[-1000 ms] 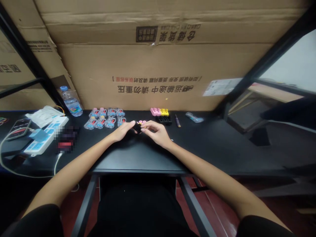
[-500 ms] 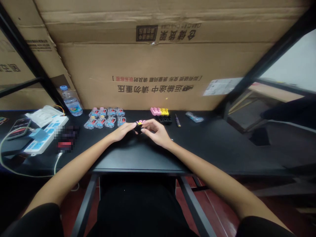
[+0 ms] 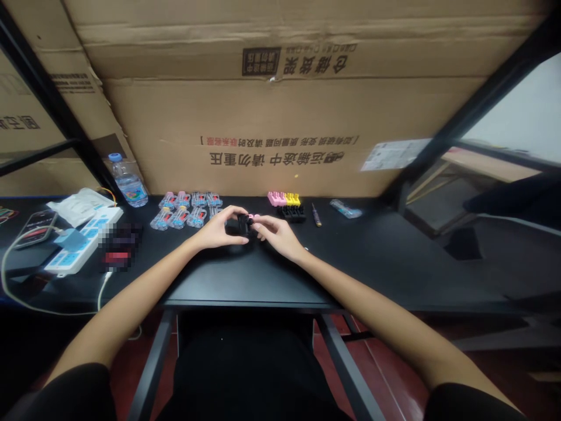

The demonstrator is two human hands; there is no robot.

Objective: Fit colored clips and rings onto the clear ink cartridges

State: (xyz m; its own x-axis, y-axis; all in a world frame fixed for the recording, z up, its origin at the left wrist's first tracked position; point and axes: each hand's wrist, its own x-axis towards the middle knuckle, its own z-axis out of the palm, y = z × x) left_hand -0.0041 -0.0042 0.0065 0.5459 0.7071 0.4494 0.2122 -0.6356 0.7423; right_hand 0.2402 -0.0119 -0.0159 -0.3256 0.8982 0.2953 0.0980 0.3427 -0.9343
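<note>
My left hand [image 3: 214, 230] is curled round a small black plastic part [image 3: 243, 225], thumb below and fingers above. Its exact kind cannot be made out. My right hand [image 3: 280, 236] comes in from the right, its fingertips pinched together at the right side of that part. Whatever lies between those fingertips is hidden. Small pink ring-like pieces [image 3: 255, 217] show just beyond the right fingertips; I cannot tell whether they are touched. Left of my hands, several clear plastic pieces with blue and red insides [image 3: 179, 217] lie in two rows.
Pink blocks [image 3: 276, 199], yellow blocks [image 3: 292, 199] and black blocks [image 3: 293, 213] sit behind my right hand. Beside them lie a screwdriver [image 3: 316, 215] and a clear bag [image 3: 345, 209]. A water bottle [image 3: 130, 184], power strip [image 3: 83, 240] and phone [image 3: 35, 228] are at left.
My left hand has opened wider round the black part and turned it, so the yellow ring no longer shows. My right fingers have drawn together at its right side.
</note>
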